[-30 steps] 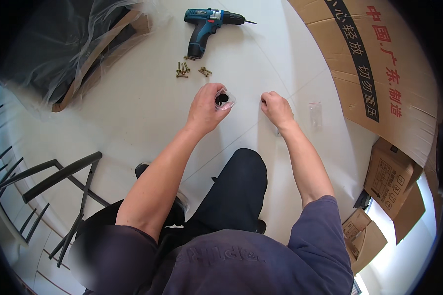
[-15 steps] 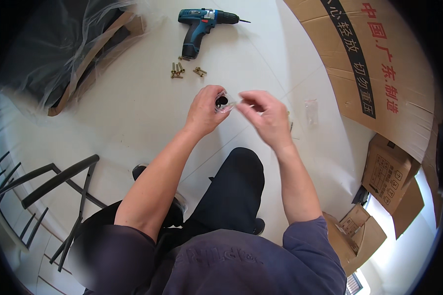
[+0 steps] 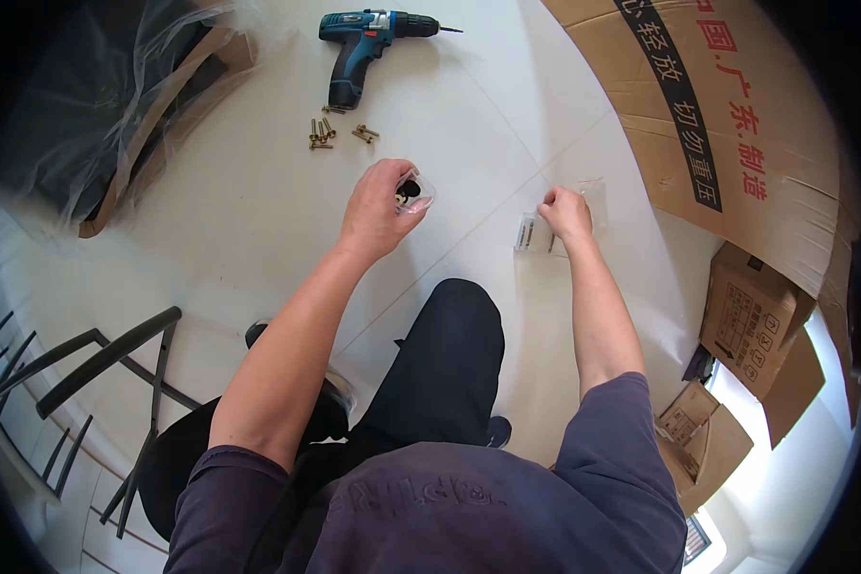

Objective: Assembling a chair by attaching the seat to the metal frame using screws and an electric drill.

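Observation:
My left hand [image 3: 369,212] is closed around a small clear plastic bag [image 3: 425,198] whose mouth faces up. Black round pieces and some paler small parts show inside it. Off to the right, just above the floor, my right hand [image 3: 570,214] has its fingers pinched together. What they hold, if anything, is hidden. Beside those fingers lies a clear packet [image 3: 528,232] with small dark, narrow contents. Another clear plastic bag [image 3: 595,195] lies flat just past that hand.
A blue-black cordless drill [image 3: 356,48] lies at the far side, with brass-coloured bolts [image 3: 320,132] in loose groups near it. Plastic-wrapped dark panels [image 3: 96,115] are far left, a black metal frame [image 3: 110,362] is near left. Cardboard boxes [image 3: 751,316] line the right.
My right hand has left the bag in my left hand and moved right, to the packets on the floor. My left hand keeps its hold on the bag.

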`<state>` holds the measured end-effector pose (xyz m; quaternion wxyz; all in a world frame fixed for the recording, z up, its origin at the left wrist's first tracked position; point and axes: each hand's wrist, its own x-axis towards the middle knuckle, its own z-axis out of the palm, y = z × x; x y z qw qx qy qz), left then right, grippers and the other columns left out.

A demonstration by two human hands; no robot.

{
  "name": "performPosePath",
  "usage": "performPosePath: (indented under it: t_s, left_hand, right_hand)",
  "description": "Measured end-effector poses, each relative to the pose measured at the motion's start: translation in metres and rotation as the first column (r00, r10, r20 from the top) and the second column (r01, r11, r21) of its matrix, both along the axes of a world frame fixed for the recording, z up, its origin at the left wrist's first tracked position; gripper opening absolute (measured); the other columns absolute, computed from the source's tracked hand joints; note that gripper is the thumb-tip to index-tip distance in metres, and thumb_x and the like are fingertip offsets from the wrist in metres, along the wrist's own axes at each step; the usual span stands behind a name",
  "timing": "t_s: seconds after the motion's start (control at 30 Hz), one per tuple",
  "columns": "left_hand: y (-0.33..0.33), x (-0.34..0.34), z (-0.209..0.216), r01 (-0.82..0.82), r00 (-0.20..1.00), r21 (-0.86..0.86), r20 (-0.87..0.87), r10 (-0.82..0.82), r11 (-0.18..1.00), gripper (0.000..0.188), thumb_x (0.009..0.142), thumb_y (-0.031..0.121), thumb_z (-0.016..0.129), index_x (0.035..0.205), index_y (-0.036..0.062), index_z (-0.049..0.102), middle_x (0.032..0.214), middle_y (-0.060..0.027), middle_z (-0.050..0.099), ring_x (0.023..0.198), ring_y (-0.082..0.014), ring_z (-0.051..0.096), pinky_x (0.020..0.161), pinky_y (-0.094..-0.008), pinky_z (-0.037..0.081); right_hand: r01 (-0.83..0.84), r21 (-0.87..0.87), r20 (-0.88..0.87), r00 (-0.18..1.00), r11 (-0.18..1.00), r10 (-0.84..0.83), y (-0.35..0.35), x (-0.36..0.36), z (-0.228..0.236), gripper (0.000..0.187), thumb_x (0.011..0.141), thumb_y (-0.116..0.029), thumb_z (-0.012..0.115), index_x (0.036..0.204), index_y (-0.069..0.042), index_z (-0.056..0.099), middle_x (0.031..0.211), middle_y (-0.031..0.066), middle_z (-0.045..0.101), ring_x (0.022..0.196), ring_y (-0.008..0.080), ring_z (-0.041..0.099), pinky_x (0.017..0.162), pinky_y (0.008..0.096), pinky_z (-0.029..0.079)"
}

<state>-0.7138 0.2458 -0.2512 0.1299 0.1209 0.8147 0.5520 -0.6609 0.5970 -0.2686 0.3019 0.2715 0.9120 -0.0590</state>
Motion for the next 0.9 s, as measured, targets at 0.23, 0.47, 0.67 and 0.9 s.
performPosePath:
  t_s: [0.23,0.47,0.67,0.9]
  left_hand:
    - [0.003,0.001,0.000,0.017,0.999,-0.025,-0.031,-0.018,1.000,0.036,0.081,0.013,0.074,0.112,0.0077,0.057,0.102,-0.0068,0.062,0.090,-0.0238,0.059,0.081,-0.0349,0.049]
    - [0.004,0.002,-0.001,0.022,0.999,-0.015,-0.049,-0.023,1.000,0.037,0.077,0.010,0.075,0.109,0.0081,0.058,0.100,-0.0073,0.062,0.088,-0.0267,0.059,0.081,-0.0369,0.049]
    - [0.005,0.002,0.001,0.029,0.999,-0.011,-0.022,-0.029,1.000,0.040,0.076,0.008,0.074,0.112,0.0073,0.057,0.101,-0.0083,0.063,0.089,-0.0267,0.059,0.080,-0.0357,0.050]
    - [0.013,-0.014,0.029,0.250,0.890,0.344,0.286,-0.355,0.905,0.046,0.083,0.005,0.065,0.127,0.0068,0.052,0.104,-0.0087,0.062,0.088,-0.0207,0.058,0.079,-0.0334,0.050]
  right_hand:
    - [0.230,-0.187,-0.145,0.955,0.955,-0.258,-0.003,-0.007,0.002,0.025,0.081,-0.020,0.071,0.102,-0.005,0.073,0.086,0.0065,0.072,0.077,0.0183,0.065,0.075,0.0309,0.054]
    - [-0.037,-0.859,-0.390,0.694,0.511,-0.606,-0.122,-0.023,0.087,0.020,0.088,-0.007,0.068,0.107,-0.003,0.070,0.092,0.0040,0.071,0.080,0.0113,0.063,0.074,0.0232,0.051]
    - [-0.282,-0.650,-0.582,0.782,0.706,-0.224,-0.191,-0.027,0.124,0.026,0.088,-0.006,0.067,0.114,-0.003,0.069,0.103,0.0054,0.070,0.087,0.0128,0.063,0.077,0.0241,0.051]
    - [-0.351,-0.642,-0.588,0.796,0.681,-0.144,-0.160,-0.026,0.141,0.031,0.086,-0.006,0.068,0.116,-0.004,0.068,0.111,0.0055,0.066,0.089,0.0154,0.061,0.076,0.0252,0.050]
